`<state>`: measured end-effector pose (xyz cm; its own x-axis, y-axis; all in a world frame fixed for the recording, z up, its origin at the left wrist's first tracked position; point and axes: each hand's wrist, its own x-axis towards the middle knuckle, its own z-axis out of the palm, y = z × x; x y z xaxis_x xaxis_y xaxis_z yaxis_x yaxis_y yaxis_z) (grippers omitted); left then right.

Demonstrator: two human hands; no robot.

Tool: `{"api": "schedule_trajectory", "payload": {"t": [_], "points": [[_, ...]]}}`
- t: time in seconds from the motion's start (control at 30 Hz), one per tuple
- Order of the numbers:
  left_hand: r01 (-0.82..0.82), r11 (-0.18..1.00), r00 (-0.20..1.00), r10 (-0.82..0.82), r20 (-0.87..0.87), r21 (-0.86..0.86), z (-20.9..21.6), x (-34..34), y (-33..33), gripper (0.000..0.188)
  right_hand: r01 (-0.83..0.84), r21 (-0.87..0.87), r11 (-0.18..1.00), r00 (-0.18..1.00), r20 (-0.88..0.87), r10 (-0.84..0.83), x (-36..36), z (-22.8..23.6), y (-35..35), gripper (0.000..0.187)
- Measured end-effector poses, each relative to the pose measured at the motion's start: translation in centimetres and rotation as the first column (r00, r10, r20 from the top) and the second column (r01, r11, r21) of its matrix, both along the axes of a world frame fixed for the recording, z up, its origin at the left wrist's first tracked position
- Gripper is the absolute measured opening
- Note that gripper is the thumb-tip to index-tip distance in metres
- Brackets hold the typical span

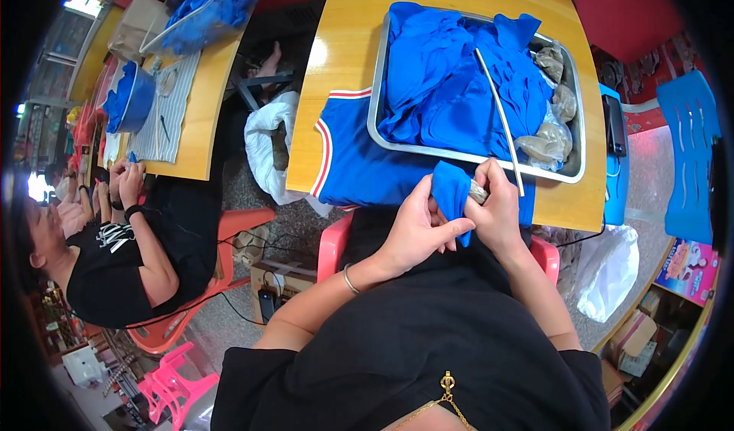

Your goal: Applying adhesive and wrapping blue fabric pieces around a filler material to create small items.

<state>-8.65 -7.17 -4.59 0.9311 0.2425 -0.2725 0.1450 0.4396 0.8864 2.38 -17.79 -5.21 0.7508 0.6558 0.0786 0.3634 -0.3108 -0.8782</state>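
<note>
My left hand [413,236] is closed round a piece of blue cloth [450,189], its thumb pointing to the right. Beside it, my right hand [501,211] has its fingers curled round a small beige-grey bundle [478,192], pressed up against the cloth; what the bundle is I cannot make out. Just beyond both hands stands a metal tray [372,118] heaped with blue fabric pieces [451,79]. A thin wooden stick [498,114] lies across the tray's near right rim. Under the tray, a blue jersey [348,144] with red and white trim is spread out.
Plastic bags [547,144] with beige contents fill the tray's right side. The yellow wooden table [348,34] holds the tray. Left, a co-worker [145,247] sits at another table [202,118] bearing blue cloth in containers. A blue chair [688,148] stands right; a white sack [267,152] lies between the tables.
</note>
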Motion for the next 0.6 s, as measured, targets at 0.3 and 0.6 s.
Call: {"api": "schedule_trajectory", "payload": {"t": [0.3, 0.6], "points": [[-0.199, 0.960, 0.975, 0.173, 0.140, 0.196, -2.7, -0.6, 0.7, 0.026, -0.191, 0.114, 0.975, 0.976, -0.085, 0.201, 0.1, 0.6, 0.2, 0.034], [-0.172, 0.981, 0.983, 0.165, 0.078, 0.087, -0.6, -0.6, 0.4, 0.035, -0.234, 0.060, 0.970, 0.967, 0.119, 0.225, 0.2, 0.5, 0.2, 0.028]]}}
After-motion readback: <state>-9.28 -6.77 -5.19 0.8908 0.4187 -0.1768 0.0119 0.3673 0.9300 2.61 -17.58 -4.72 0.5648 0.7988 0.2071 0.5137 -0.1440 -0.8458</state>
